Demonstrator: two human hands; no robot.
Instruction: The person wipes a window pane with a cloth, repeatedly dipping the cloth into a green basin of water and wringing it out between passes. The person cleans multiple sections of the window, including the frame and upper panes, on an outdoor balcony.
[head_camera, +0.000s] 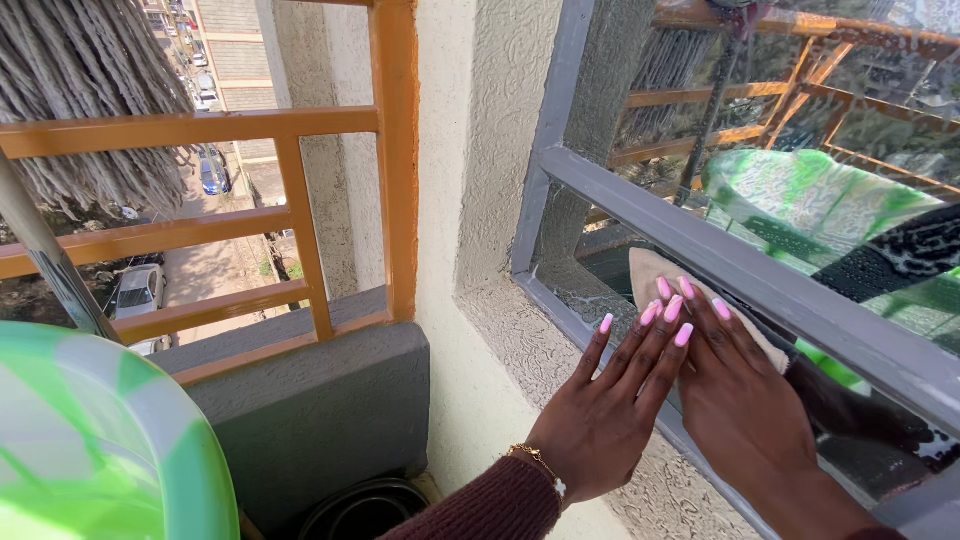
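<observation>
Hands lie flat, fingers spread, on a beige soft cleaning cloth (655, 275) pressed to the wet window pane (590, 275) just below the grey metal window bar (760, 280): left hand (605, 410) beside right hand (735, 385), fingertips overlapping. Cloth looks light, limp and damp, likely to bunch; best held by flat palm pressure at its middle. Glass seems slippery and fragile.

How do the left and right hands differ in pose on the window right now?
The left hand lies with fingers spread, its fingertips overlapping the right hand; the right hand presses flat on the beige cloth against the glass. The left wrist wears a bracelet; the right shows none. Both have pink nails.
</observation>
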